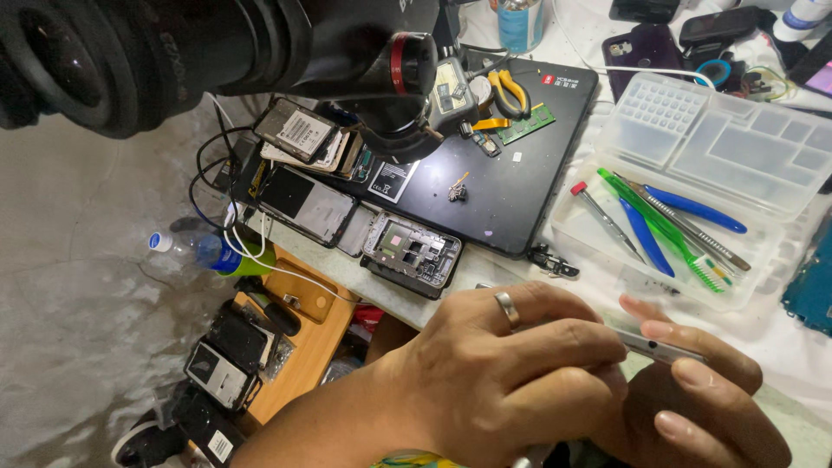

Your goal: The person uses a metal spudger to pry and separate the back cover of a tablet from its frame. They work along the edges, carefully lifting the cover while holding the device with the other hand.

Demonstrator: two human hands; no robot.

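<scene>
Your left hand (498, 373) and right hand (702, 407) close together around a slim silver phone (654, 348), steadying its edge; tool tray (607, 251) lies just beyond for easy reach.

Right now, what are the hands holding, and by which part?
Both hold a slim silver phone edge-on: the left hand wraps its near end, and the right hand supports its far end from beneath with its fingers.
</scene>
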